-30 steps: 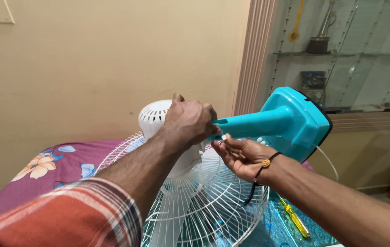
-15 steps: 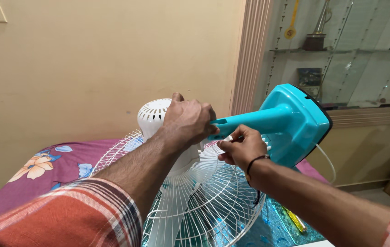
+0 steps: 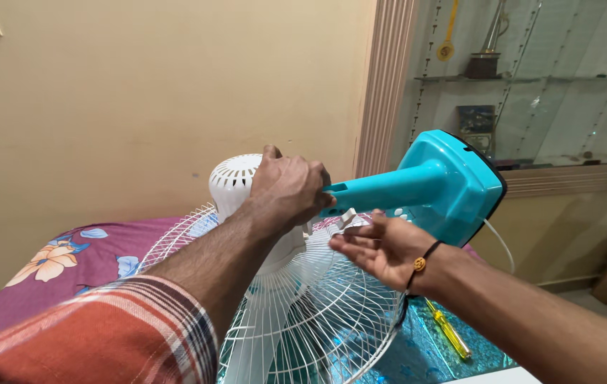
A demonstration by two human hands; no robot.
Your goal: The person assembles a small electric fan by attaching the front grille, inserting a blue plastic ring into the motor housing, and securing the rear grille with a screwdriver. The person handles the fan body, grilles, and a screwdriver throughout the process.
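Head view: the left hand [image 3: 288, 188] is clamped round the joint where the teal stand neck [image 3: 378, 192] meets the white motor housing [image 3: 236, 181], fingers wrapped tight, holding the fan steady. The right hand [image 3: 382, 245] sits just below that joint, palm up and fingers spread, gripping nothing; a small white clip-like piece [image 3: 347, 215] shows just above its fingertips, though whether they touch it I cannot tell. This looks like work on the neck-to-motor joint, and the open hand would need a firm pinch on that small part while the left keeps the neck from swinging. Outward now: the teal fan base [image 3: 456, 185] juts up to the right, with a thin white cord [image 3: 500, 244] trailing from it. The white wire guard [image 3: 332, 313] lies beneath both hands and crowds any reach from below. A yellow-handled screwdriver [image 3: 449, 331] lies on the patterned teal sheet [image 3: 431, 355], near the right wrist. A floral purple bedsheet [image 3: 69, 263] spreads out left.
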